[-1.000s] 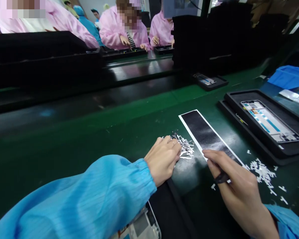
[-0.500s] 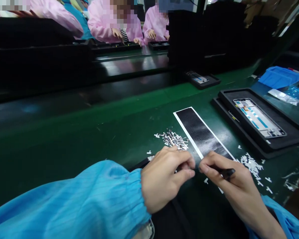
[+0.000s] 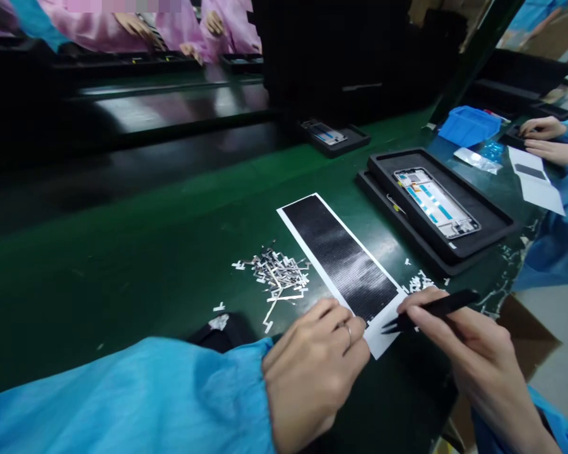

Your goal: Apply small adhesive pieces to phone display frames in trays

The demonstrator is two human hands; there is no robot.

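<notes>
The right fingers (image 3: 428, 307) are clamped on black tweezers (image 3: 447, 304), and the left fingers (image 3: 345, 332) lie together on the corner of a white-edged black sheet (image 3: 338, 255). Beyond the fingers are a pile of metal strips (image 3: 274, 271), a black tray (image 3: 454, 248) with a phone frame (image 3: 436, 203), and a blue bin (image 3: 468, 126), all on the green table (image 3: 123, 265). A co-worker's hands (image 3: 544, 142) work at the right.

- a black foam tray (image 3: 438, 205) on the green bench (image 3: 123, 277), holding a phone frame (image 3: 436, 203) with blue and white strips
- a smaller black tray (image 3: 334, 140) farther along
- a blue plastic bin (image 3: 468, 126) beside a clear plastic bag (image 3: 477, 160)
- a co-worker's hands (image 3: 544, 140) in blue sleeves, above a white sheet (image 3: 534, 180)
- pink-smocked workers (image 3: 184, 25) beyond a black partition (image 3: 336, 57)
</notes>
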